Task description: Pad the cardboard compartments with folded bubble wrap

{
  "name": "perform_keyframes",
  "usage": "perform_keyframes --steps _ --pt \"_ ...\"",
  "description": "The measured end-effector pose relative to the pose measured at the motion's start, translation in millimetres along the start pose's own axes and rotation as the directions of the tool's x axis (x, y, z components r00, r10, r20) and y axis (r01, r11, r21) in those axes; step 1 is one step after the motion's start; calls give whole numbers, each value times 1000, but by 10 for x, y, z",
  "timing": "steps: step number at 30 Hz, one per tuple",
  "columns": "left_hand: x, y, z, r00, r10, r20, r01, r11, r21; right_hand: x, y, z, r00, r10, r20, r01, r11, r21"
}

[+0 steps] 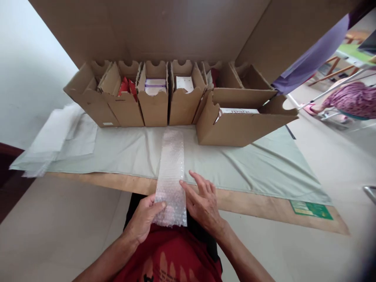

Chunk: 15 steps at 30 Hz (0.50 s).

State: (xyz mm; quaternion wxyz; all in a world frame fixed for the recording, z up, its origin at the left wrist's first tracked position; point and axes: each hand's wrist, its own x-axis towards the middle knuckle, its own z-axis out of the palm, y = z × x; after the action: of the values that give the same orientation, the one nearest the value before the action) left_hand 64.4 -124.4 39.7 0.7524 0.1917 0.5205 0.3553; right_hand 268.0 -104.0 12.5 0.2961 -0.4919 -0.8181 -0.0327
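Bin 2 from left (125, 111): red packets (123, 86). Bin 3 (154, 109): white-purple packs (155, 83). Bin 4 (184, 109): white box (184, 83). Bubble wrap (172, 164) overhangs table (249, 201), long axis fore-aft, far end toward bins. Left hand (147, 215) pinching near-left edge; right hand (203, 199) open, right edge.

Table (246, 203) had a pale cloth (129, 150) bearing a row of boxes (154, 109), one angled box (229, 133) front right, bubble wrap (172, 168) mid, white sheets (53, 131) left.
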Motion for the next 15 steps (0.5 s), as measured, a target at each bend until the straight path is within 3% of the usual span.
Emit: perform_keyframes --steps 4,6,7,9,11,13,15 --pt "-46 -43 -175 999 27 -18 -24 990 136 54 98 65 985 -138 104 123 983 134" --pt "-66 -30 -328 984 161 -80 -133 951 278 21 152 98 987 -112 111 85 970 228" --pt "-70 -8 -412 953 279 -116 -216 897 387 3 175 114 991 -77 110 45 962 269" --pt "-56 64 -561 815 574 -85 -389 649 653 -20 207 141 992 -30 121 -14 940 342" --pt "3 157 -642 650 742 166 -506 259 823 -15 218 155 992 -24 126 -28 918 395" --pt "111 244 -633 542 706 455 -593 -62 803 16 214 152 992 -24 126 -32 902 430" --pt "254 308 -549 480 615 626 -674 -198 712 57 208 132 989 -2 145 -64 890 452"
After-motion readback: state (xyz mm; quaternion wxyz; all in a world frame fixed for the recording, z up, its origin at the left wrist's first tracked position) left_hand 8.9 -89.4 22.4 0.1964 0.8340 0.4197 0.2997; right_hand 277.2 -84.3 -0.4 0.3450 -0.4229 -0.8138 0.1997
